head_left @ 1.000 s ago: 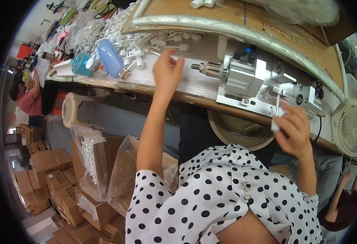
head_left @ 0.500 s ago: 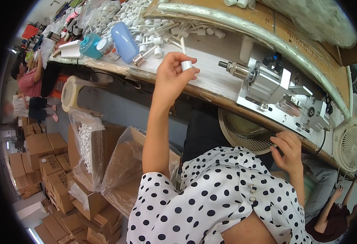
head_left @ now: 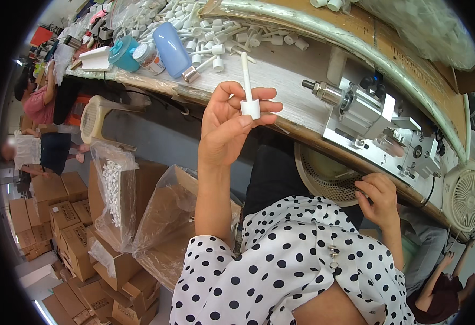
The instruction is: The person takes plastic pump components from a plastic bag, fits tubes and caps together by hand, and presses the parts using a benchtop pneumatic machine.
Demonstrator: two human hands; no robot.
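Observation:
My left hand [head_left: 227,122] is raised in front of the bench edge, closed on a white applicator cap [head_left: 251,109]. The cap rests between the thumb and fingers, and its thin wand [head_left: 245,70] points up. At the right, my right hand [head_left: 379,197] hangs by the bench edge above a perforated basket [head_left: 329,187]. Its fingers are loosely bent and apart from the thumb, with nothing visible between them. Beyond it, a metal clamping fixture [head_left: 362,111] with a cylinder is mounted on the bench. A shiny metallic cap [head_left: 190,74] lies on the bench beyond my left hand.
Many white applicator caps [head_left: 215,35] are heaped at the back. A blue bottle [head_left: 171,51], a jar [head_left: 148,59] and a teal container [head_left: 123,53] stand at the left. Cartons [head_left: 75,238] and a plastic-lined box [head_left: 167,233] fill the lower left. A fan [head_left: 466,197] is at right.
My left hand has come down toward me and turned, showing the applicator cap and its wand more fully. My right hand has barely moved. The view has shifted slightly.

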